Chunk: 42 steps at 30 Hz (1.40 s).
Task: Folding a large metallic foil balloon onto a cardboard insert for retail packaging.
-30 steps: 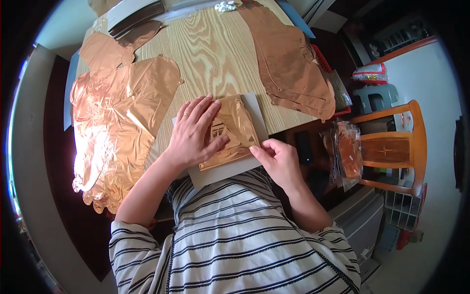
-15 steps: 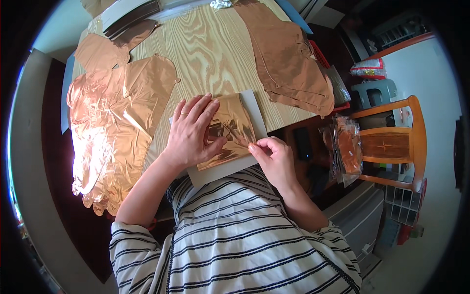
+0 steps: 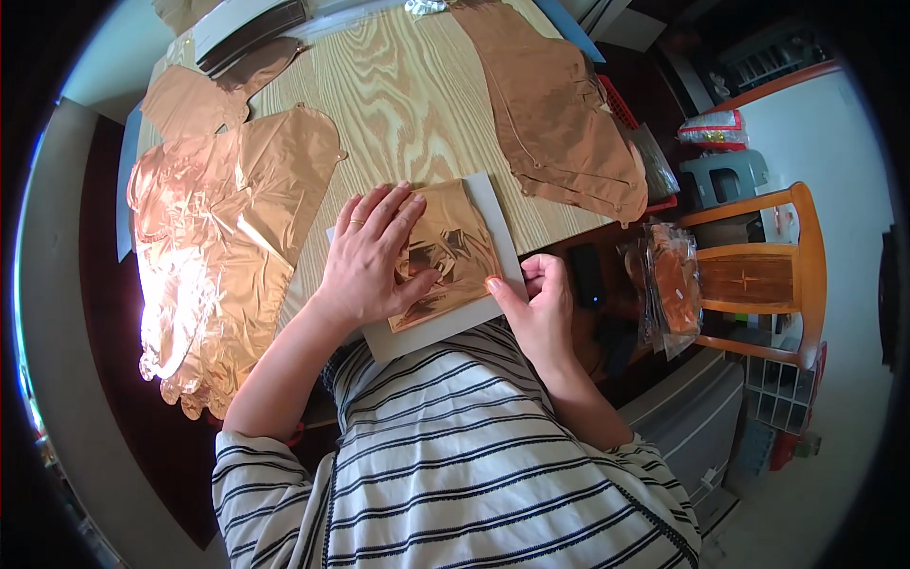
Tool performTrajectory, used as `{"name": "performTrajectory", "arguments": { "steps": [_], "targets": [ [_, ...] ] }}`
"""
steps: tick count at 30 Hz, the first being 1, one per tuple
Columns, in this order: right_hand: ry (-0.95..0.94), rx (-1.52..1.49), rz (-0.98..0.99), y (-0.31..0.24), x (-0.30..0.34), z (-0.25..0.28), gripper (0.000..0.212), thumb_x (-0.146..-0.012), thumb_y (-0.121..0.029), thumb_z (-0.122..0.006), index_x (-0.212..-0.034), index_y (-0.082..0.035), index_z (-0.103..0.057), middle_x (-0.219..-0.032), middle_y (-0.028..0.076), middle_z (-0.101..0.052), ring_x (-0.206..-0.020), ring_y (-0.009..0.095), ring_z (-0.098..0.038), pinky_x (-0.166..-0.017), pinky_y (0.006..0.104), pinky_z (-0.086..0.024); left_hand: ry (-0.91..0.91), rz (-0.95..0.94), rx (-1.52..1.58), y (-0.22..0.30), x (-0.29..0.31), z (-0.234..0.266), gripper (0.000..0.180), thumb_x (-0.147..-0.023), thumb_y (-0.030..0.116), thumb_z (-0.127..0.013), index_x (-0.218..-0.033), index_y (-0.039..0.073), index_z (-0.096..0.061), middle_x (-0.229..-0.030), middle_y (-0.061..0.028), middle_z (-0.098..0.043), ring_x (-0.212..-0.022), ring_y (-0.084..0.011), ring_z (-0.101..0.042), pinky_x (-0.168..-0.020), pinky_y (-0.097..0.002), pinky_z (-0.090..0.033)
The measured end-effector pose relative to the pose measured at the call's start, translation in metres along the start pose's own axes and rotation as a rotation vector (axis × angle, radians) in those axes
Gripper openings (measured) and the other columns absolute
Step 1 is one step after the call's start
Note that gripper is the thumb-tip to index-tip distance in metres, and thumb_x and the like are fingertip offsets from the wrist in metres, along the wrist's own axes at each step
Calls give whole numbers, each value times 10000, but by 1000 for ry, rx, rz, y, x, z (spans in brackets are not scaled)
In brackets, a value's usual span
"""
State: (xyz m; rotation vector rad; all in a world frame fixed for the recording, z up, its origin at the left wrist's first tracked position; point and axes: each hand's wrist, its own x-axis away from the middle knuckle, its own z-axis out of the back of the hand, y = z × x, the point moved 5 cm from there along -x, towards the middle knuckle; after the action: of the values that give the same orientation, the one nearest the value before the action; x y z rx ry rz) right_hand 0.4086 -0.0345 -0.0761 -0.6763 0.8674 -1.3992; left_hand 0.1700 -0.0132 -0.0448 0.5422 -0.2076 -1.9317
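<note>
A folded sheet of copper-coloured foil (image 3: 464,213), seemingly a flat foil balloon, lies on a pale grey board (image 3: 507,232) at the table's near edge. My left hand (image 3: 368,256) rests flat over its left part, fingers stretched out and nothing gripped. A ring shows on one finger. At the foil's lower right edge is my right hand (image 3: 542,308). Its thumb reaches out and touches the foil's edge, while the other fingers are loosely curled and stand apart from the thumb. Creases and dark reflections mark the foil between the hands.
A large crumpled copper foil piece (image 3: 227,228) spreads over the table's left side. Another flat foil piece (image 3: 555,104) lies at the far right of the wood-grain table (image 3: 379,104). To the right stand a wooden chair (image 3: 806,275) and clear bags of foil pieces (image 3: 673,284).
My right thumb and finger have come apart from their pinch on the foil's right edge, and the hand has shifted slightly right. The foil edge lies flatter. My left hand stays put.
</note>
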Motion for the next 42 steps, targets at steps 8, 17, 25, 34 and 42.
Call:
{"name": "performTrajectory", "arguments": {
  "steps": [8, 17, 25, 34, 42],
  "targets": [
    [102, 250, 360, -20, -2, 6, 284, -840, -255, -820, -896, -61, -620, -835, 80, -610, -754, 271, -588, -690, 378, -493, -7, 17, 17, -1, 0, 0, 856, -761, 427, -761, -1468, 35, -479, -1480, -192, -490, -1396, -385, -427, -1170, -515, -284],
    [-372, 114, -65, -26, -33, 6, 309, -909, -283, -763, -894, 21, -709, -749, 91, -700, -662, 157, -652, -612, 302, -513, 26, 14, 55, -3, 0, 3, 842, -761, 449, -758, -1440, 26, -496, -1451, -183, -509, -1386, -372, -431, -1174, -518, -281],
    [-460, -207, -269, -13, -34, -10, 229, -980, -192, -686, -980, 36, -710, -809, 25, -694, -705, 69, -640, -613, 224, -541, 18, 32, 86, -5, 3, 1, 866, -757, 440, -763, -1467, 37, -476, -1480, -193, -488, -1405, -376, -416, -1176, -512, -280],
    [-504, -199, -319, -15, -52, -19, 264, -988, -203, -651, -912, 45, -701, -678, 11, -631, -582, 67, -534, -537, 260, -430, 27, 16, 77, -6, 4, 3, 867, -748, 437, -767, -1464, 46, -473, -1474, -191, -491, -1405, -374, -416, -1180, -517, -277],
    [-625, -123, -354, -5, -67, -25, 282, -1030, -234, -611, -987, 30, -702, -788, 9, -677, -659, 57, -571, -611, 232, -468, 32, 19, 85, -6, 3, 3, 861, -734, 431, -781, -1449, 55, -483, -1472, -181, -496, -1401, -370, -421, -1177, -522, -280]
  ]
}}
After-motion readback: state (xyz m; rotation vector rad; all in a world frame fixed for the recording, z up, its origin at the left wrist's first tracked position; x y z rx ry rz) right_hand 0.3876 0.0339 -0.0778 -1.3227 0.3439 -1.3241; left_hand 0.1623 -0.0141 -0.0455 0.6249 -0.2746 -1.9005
